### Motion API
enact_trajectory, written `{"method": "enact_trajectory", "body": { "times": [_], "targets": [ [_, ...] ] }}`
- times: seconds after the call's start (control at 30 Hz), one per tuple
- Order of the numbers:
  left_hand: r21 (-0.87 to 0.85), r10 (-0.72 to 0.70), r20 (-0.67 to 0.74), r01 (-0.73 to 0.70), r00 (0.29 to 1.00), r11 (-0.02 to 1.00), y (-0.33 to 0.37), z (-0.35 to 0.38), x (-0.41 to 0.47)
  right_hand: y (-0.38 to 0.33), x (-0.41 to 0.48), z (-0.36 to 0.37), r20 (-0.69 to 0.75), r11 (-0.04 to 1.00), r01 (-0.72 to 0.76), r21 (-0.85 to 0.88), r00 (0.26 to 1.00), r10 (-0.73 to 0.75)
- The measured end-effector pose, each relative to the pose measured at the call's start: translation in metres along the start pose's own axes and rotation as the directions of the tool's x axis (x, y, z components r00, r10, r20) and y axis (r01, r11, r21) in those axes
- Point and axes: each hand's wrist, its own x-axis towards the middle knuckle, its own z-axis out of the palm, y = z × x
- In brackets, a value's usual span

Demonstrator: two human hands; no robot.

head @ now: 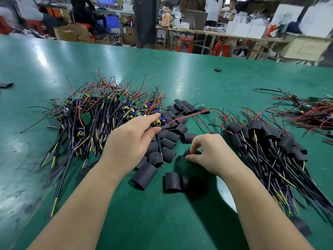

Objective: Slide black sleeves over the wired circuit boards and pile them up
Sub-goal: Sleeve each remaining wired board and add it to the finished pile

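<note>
1. Two hands work over a green desk (162, 222), both busy at the middle of it.
2. Left hand (133, 139) pinches a wired circuit board (158, 122) between thumb and forefinger, above the loose sleeves; a yellow part shows at the fingertips.
3. From that board a red wire (189, 115) arcs off to the right, and its black cable (160, 147) runs down toward the person.
4. Right hand (210, 152) curls its fingers down and pinches one black sleeve (191, 151), which lies on the desk, apart from the board.
5. Many loose black sleeves (171, 139) lie scattered between and beyond the hands, some under the left hand.
6. Left of them sits a tangled heap of bare boards (93, 112) with their wires.
7. Right of the hands lies a pile of sleeved boards (266, 139), cables fanning toward the near edge.
8. Farther right is another heap of wired boards (310, 110).
9. One stray sleeve (217, 70) lies alone, well beyond the piles.
</note>
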Motion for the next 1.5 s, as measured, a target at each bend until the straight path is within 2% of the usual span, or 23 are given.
{"method": "enact_trajectory", "body": {
  "times": [0.1, 0.17, 0.23, 0.4, 0.6, 0.8, 0.93, 1.0, 1.07, 1.13, 1.2, 1.27, 1.37, 1.5],
  "targets": [
    [-0.012, -0.003, -0.008, 0.002, 1.0, 1.0, -0.006, -0.001, 0.0, 0.002, -0.002, 0.0, -0.079, 1.0, 0.013, 0.027, 0.997, -0.011],
    [-0.032, -0.011, -0.015, 0.01, 1.0, 0.999, -0.007, -0.002, 0.001, 0.003, -0.002, 0.0, -0.168, 0.993, 0.01, 0.115, 0.986, 0.01],
    [-0.079, -0.028, -0.025, 0.026, 0.999, 0.997, -0.007, -0.004, 0.002, 0.008, -0.002, -0.002, -0.187, 0.977, -0.025, 0.212, 0.98, 0.066],
    [-0.084, -0.065, -0.037, 0.062, 0.997, 0.995, -0.01, -0.005, 0.003, 0.016, -0.005, 0.0, 0.002, 0.993, -0.07, 0.093, 0.998, 0.07],
    [-0.052, -0.057, 0.0, 0.057, 0.998, 0.997, -0.009, -0.005, 0.003, 0.009, -0.001, -0.005, 0.093, 0.996, -0.014, -0.09, 0.995, 0.023],
    [-0.121, -0.078, 0.027, 0.081, 0.997, 0.989, -0.009, -0.008, 0.004, 0.014, -0.009, -0.009, 0.124, 0.995, -0.003, 0.104, 0.992, -0.01],
    [-0.176, -0.092, 0.038, 0.097, 0.995, 0.98, -0.011, -0.01, 0.005, 0.024, -0.013, -0.015, 0.013, 0.927, -0.022, 0.375, 1.0, 0.018],
    [-0.24, -0.088, 0.049, 0.097, 0.995, 0.966, -0.011, -0.011, 0.005, 0.024, -0.014, -0.017, -0.087, 0.791, -0.013, 0.612, 0.993, 0.083],
    [-0.304, -0.085, 0.084, 0.107, 0.993, 0.947, -0.011, -0.013, 0.006, 0.022, -0.012, -0.019, -0.182, 0.593, 0.019, 0.805, 0.959, 0.215],
    [-0.352, -0.083, 0.131, 0.125, 0.988, 0.928, -0.011, -0.015, 0.007, 0.019, -0.009, -0.022, -0.178, 0.292, 0.069, 0.954, 0.914, 0.365],
    [-0.381, -0.079, 0.176, 0.142, 0.981, 0.914, -0.01, -0.016, 0.006, 0.019, -0.008, -0.026, -0.117, -0.02, 0.143, 0.99, 0.875, 0.47],
    [-0.438, -0.102, 0.229, 0.195, 0.968, 0.878, -0.009, -0.016, 0.005, 0.019, -0.008, -0.03, -0.032, -0.24, 0.189, 0.952, 0.843, 0.537],
    [-0.516, -0.127, 0.264, 0.251, 0.956, 0.819, -0.007, -0.017, 0.005, 0.017, -0.009, -0.031, 0.077, -0.439, 0.202, 0.875, 0.839, 0.539],
    [-0.541, -0.122, 0.282, 0.263, 0.952, 0.799, -0.004, -0.019, 0.005, 0.012, -0.011, -0.027, 0.123, -0.538, 0.168, 0.826, 0.878, 0.464]
  ]
}}
